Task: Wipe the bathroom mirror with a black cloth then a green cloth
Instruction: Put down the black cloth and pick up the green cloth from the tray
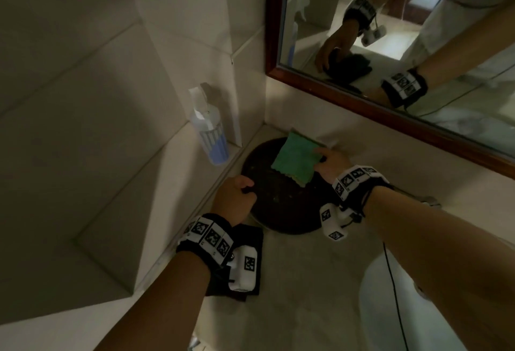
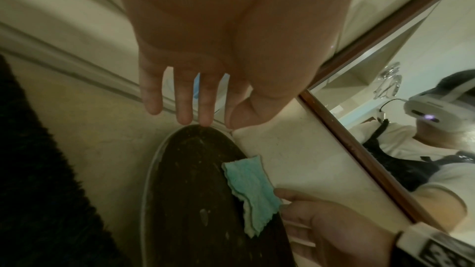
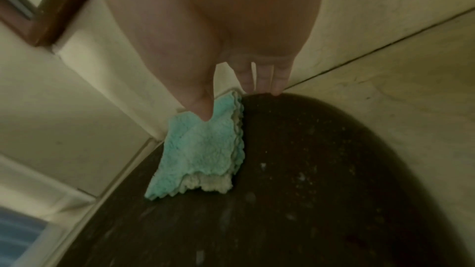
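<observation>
While my left grip (image 1: 233,199) rested wide, fingertips on the left rim of the tray (image 1: 278,211), my right grip (image 1: 333,164) pinched the green cloth (image 1: 295,159) by its edge on the tray's far side; the black cloth (image 1: 255,239) lay just before the tray on open desk (image 1: 306,281).

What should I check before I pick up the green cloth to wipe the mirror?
1. Green cloth in reach: ok. It lies folded on the dark tray, with the right hand on it.
2. Grip on it: cannot tell. The thumb presses on top, but it is unclear whether the fingers are under its edge.
3. Tray steadied: ok. The left hand is at its rim.
4. Black cloth put down: ok. It lies on the counter.
5. Mirror already wiped with the black cloth: cannot tell.
</observation>
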